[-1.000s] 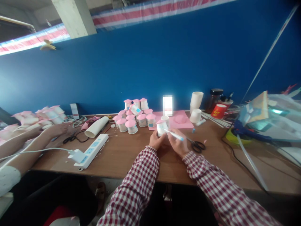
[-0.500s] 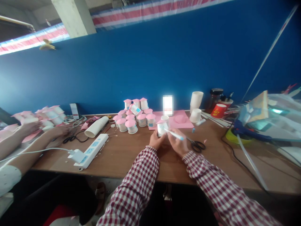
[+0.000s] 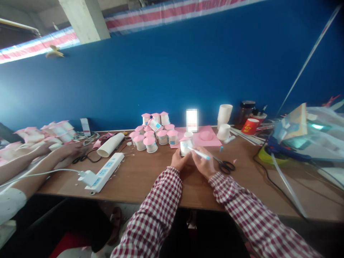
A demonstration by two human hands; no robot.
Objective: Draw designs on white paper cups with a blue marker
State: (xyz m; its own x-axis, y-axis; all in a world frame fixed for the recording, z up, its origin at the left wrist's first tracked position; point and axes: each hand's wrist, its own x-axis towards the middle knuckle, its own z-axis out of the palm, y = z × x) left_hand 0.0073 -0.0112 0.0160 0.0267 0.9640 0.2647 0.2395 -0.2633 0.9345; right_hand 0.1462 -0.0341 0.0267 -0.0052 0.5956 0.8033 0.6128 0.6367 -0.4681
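My left hand (image 3: 179, 159) is closed around a white paper cup (image 3: 185, 147) that has a pink paper roof. In my right hand (image 3: 204, 163) is a white marker pen (image 3: 200, 153) with a light blue end, its tip against or very near the cup's side. Behind them, a pink paper sheet (image 3: 215, 141) lies on the table with a pink cone on it. Black-handled scissors (image 3: 226, 167) rest just right of my right hand. To the left stands a cluster of pink-roofed cups (image 3: 150, 144), several piled on one another.
A power strip (image 3: 106, 173) and a white paper roll (image 3: 110, 144) lie on the left. Further left are a co-worker's arms (image 3: 57, 156) among more roofed cups. White cups (image 3: 223, 132), a red cup (image 3: 249, 127) and a blue-handled tool (image 3: 288, 152) with cables stand right.
My hands, the cup and the marker pen stay almost in place. At the left, the co-worker's hands have shifted slightly.
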